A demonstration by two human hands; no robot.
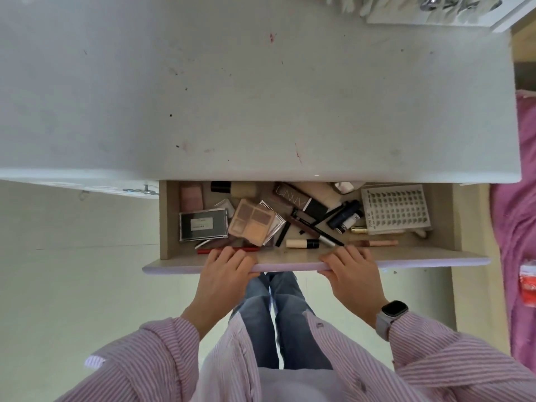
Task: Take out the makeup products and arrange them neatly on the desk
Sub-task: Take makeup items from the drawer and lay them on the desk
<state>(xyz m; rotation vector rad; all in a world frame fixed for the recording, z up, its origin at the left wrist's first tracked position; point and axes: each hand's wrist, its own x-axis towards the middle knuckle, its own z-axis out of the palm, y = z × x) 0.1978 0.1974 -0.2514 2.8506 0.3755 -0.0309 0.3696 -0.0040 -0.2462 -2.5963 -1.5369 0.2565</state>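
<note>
A drawer [290,264] stands pulled out under the white desk [261,97], full of jumbled makeup. Inside lie a four-pan eyeshadow palette [251,222], a black-framed compact [203,224], a pink blush [191,196], a dark NARS tube [301,200], a white lash tray [396,208], a small concealer tube [302,243] and several pencils. My left hand [224,274] and my right hand [352,274] both curl over the drawer's front edge, left of middle and right of middle. A watch sits on the right wrist.
The desk top is marked with small stains. A patterned box [429,8] sits at its far right corner. A pink bedcover [522,227] lies to the right of the desk. Pale floor shows on the left, below the desk's edge.
</note>
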